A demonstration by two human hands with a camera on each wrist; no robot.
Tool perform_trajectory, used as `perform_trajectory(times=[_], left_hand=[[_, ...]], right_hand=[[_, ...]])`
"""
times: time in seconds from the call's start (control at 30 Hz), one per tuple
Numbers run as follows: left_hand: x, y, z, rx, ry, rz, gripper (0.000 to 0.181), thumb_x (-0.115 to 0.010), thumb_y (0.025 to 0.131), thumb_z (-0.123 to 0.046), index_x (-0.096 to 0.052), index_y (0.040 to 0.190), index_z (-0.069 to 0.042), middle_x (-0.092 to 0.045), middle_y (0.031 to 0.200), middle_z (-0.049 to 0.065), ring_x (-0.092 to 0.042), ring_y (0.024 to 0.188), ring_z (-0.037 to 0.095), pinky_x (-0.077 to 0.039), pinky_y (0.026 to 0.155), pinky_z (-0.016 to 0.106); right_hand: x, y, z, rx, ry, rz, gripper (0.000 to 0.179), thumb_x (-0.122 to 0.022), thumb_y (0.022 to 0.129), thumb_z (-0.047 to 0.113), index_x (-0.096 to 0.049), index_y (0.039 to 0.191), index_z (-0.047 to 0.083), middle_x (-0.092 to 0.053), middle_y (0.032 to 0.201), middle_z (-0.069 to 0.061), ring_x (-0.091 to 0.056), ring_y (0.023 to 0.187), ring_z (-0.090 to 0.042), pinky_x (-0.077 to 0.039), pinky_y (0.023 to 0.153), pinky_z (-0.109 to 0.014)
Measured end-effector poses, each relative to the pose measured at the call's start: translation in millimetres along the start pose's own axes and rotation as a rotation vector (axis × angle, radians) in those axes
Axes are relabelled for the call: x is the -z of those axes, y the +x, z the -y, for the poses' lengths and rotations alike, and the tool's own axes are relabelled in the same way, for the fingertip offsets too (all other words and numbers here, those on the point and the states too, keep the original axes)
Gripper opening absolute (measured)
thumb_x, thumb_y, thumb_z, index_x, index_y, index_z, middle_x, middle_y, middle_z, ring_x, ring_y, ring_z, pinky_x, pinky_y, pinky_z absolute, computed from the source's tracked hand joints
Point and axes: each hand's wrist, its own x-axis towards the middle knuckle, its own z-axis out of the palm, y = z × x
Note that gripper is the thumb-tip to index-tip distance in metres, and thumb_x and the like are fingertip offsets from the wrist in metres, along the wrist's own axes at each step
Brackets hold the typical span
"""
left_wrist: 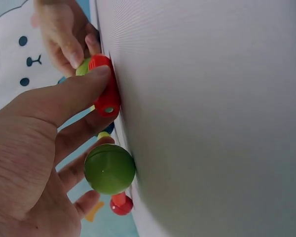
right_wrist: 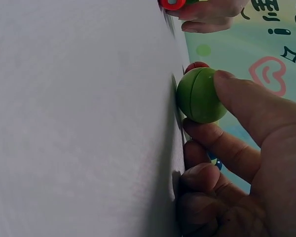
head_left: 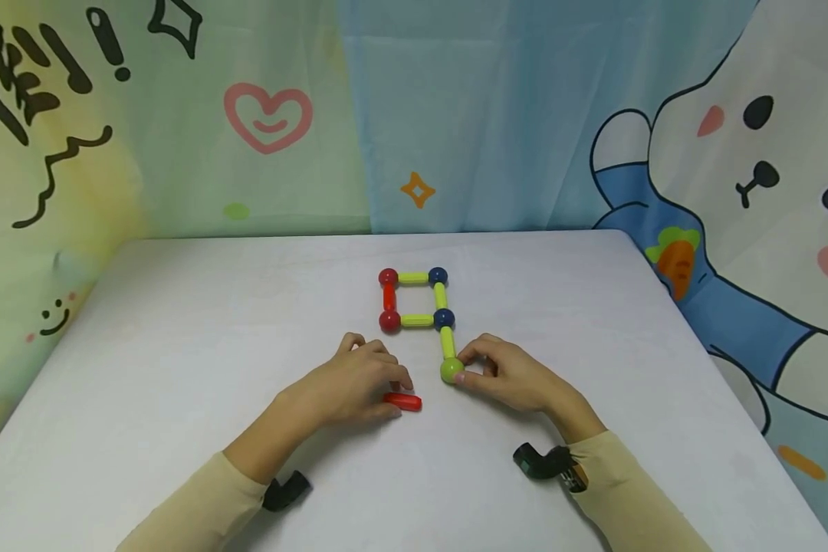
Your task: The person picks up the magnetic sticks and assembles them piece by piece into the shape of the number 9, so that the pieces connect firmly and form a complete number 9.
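Note:
My left hand (head_left: 359, 383) pinches a short red rod (head_left: 407, 402) between thumb and fingers, low over the white table. In the left wrist view a loose-looking green ball (left_wrist: 110, 169) sits by the other fingers; the hand hides it from the head view. My right hand (head_left: 510, 374) pinches another green ball (head_left: 450, 371) with thumb and index finger. That ball meets a yellow-green rod (head_left: 448, 343), which leads up to a blue ball (head_left: 444, 319). This blue ball is one corner of a four-sided frame with a red rod (head_left: 389, 297) on its left side.
The frame's other corners are two red balls (head_left: 389, 321) and a second blue ball (head_left: 438, 276), joined by yellow-green rods (head_left: 413, 278). Everything lies on a white table (head_left: 179, 322). Behind it hangs a printed curtain (head_left: 490, 115).

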Motion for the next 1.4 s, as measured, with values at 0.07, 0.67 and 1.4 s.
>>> perform_trajectory(times=[0.07,0.67,1.4], left_hand=[[-0.5,0.9,-0.2,0.002,0.004,0.003,0.024,-0.082,0.087,-0.036,-0.074,0.110,-0.030,-0.070,0.100,-0.015,-0.057,0.106,0.011,-0.034,0.098,0.049],[0.4,16.6,0.6,0.016,-0.023,-0.011,0.023,-0.077,0.091,-0.033,-0.078,0.111,-0.023,-0.071,0.095,-0.011,-0.059,0.093,0.010,-0.038,0.094,0.044],[-3.1,34.7,0.4,0.045,-0.062,-0.037,0.022,-0.077,0.091,-0.035,-0.079,0.110,-0.022,-0.073,0.094,-0.013,-0.059,0.097,0.010,-0.041,0.089,0.036]], right_hand=[[-0.1,-0.3,-0.3,0.003,0.000,0.000,0.028,-0.073,0.096,0.036,-0.069,0.117,0.019,-0.060,0.107,0.001,-0.051,0.077,-0.013,-0.043,0.066,-0.026],[0.3,-1.6,-0.9,0.003,0.002,-0.007,0.027,-0.073,0.096,0.036,-0.069,0.116,0.020,-0.059,0.102,0.003,-0.051,0.076,-0.013,-0.041,0.066,-0.025],[-1.3,-3.5,1.4,0.007,0.007,-0.010,0.027,-0.073,0.096,0.037,-0.070,0.115,0.018,-0.059,0.103,0.001,-0.049,0.074,-0.012,-0.041,0.065,-0.025]])
